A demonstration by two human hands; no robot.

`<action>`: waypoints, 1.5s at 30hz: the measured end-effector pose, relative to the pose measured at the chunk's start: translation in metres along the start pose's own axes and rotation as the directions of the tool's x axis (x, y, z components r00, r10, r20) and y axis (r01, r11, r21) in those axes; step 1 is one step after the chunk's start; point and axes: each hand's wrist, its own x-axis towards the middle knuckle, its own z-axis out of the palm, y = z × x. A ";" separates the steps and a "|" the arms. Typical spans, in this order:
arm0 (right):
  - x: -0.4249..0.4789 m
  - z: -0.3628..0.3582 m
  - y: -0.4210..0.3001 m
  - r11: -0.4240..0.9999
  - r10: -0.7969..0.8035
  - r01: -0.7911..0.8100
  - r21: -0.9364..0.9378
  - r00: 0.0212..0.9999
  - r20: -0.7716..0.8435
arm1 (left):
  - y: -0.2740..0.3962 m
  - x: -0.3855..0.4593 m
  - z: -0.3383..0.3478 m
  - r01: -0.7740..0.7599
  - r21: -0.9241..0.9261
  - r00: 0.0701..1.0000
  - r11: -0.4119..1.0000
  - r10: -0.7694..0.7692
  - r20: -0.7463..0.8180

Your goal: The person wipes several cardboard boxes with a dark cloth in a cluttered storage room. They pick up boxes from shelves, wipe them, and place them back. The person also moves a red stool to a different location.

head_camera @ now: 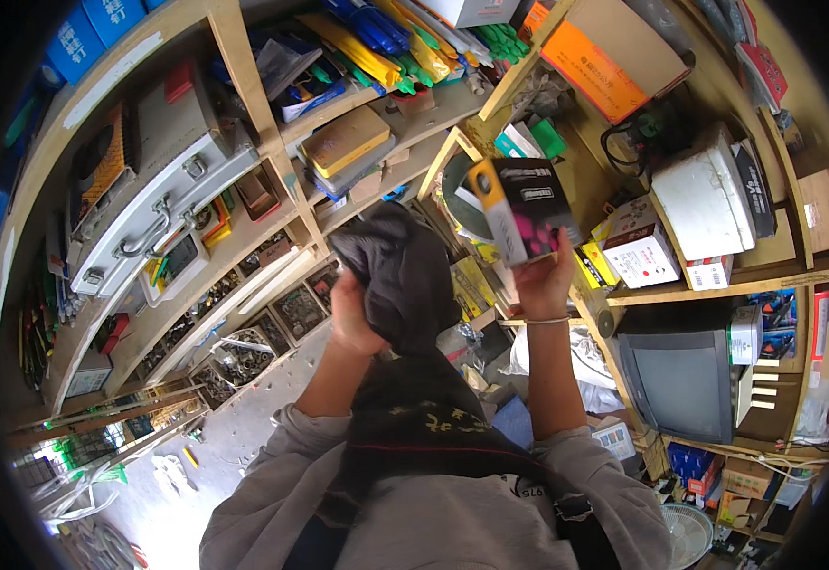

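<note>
My left hand (352, 313) grips a bunched dark grey cloth (411, 278), which hangs over the fingers at the middle of the view. To its right, my right hand (546, 274) holds a small printed box (525, 206) by its lower end. That box is black with a yellow and white side and pink marks, and it is tilted. Between the two hands there is a gap. Below the cloth lies the dark apron (421, 420) on my front, over a grey long-sleeved top.
Wooden shelves (585, 313) surround me. They hold a metal case (172, 178) at the left, a yellow-lidded box (347, 142), a white foam box (703, 192) and an old television (678, 377) at the right. Trays of small hardware (243, 356) line the lower left.
</note>
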 end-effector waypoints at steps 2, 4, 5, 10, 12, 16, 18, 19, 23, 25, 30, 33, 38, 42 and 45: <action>-0.001 -0.011 0.013 0.979 0.100 -0.101 0.176 0.995 0.016 | 0.001 0.002 0.004 -0.004 0.009 1.000 1.000 0.004 -0.009; -0.012 -0.008 0.035 0.978 0.135 -0.141 0.155 0.990 0.047 | -0.008 0.010 -0.004 -0.033 0.041 0.998 0.999 0.035 -0.045; -0.015 -0.012 0.048 0.982 0.159 -0.163 0.094 0.986 0.047 | -0.023 0.014 -0.011 -0.081 0.191 0.985 0.978 0.108 -0.136; -0.048 -0.023 0.101 0.930 0.098 -0.097 -0.354 0.995 -0.017 | -0.039 -0.003 -0.059 -0.081 0.522 0.939 0.849 0.240 -0.245; -0.066 -0.017 0.117 0.876 0.192 -0.168 -0.452 0.981 0.008 | -0.019 -0.022 -0.087 -0.053 0.420 0.918 0.906 0.210 -0.336; -0.080 -0.012 0.143 0.769 0.430 -0.299 -0.564 0.896 0.112 | 0.011 -0.071 -0.124 -0.072 0.501 0.895 0.863 0.277 -0.349; -0.080 -0.007 0.158 0.769 0.474 -0.315 -0.555 0.865 0.165 | 0.021 -0.086 -0.127 -0.038 0.616 0.850 0.787 0.350 -0.395; -0.081 -0.007 0.163 0.741 0.423 -0.173 -0.649 0.870 0.251 | 0.026 -0.094 -0.126 -0.046 0.553 0.853 0.832 0.321 -0.412; -0.085 -0.010 0.167 0.112 0.262 0.580 -0.807 0.766 0.586 | 0.045 -0.118 -0.119 -0.158 0.274 0.882 0.949 0.261 -0.394; -0.084 -0.023 0.184 0.052 0.015 0.624 -0.780 0.780 0.625 | 0.048 -0.118 -0.115 -0.225 0.220 0.902 0.949 0.288 -0.322; -0.050 -0.076 0.251 0.812 0.433 -0.271 -0.517 0.873 0.223 | 0.033 -0.092 -0.105 -0.245 0.315 0.915 0.917 0.327 -0.239; -0.040 -0.043 0.176 0.808 0.585 -0.510 -0.294 0.751 0.304 | 0.047 -0.098 -0.112 -0.186 0.365 0.919 0.912 0.293 -0.263; -0.035 -0.031 0.091 0.604 0.650 -0.250 -0.757 0.704 0.286 | 0.053 -0.065 -0.071 0.044 0.610 0.891 0.791 0.246 -0.383; -0.041 -0.013 0.097 0.706 0.627 -0.446 -0.549 0.755 0.193 | 0.046 -0.033 -0.069 0.013 0.598 0.866 0.801 0.290 -0.407; -0.049 -0.009 0.098 0.841 0.537 -0.536 -0.067 0.817 0.209 | 0.044 -0.024 -0.053 -0.079 0.249 0.881 0.965 0.184 -0.436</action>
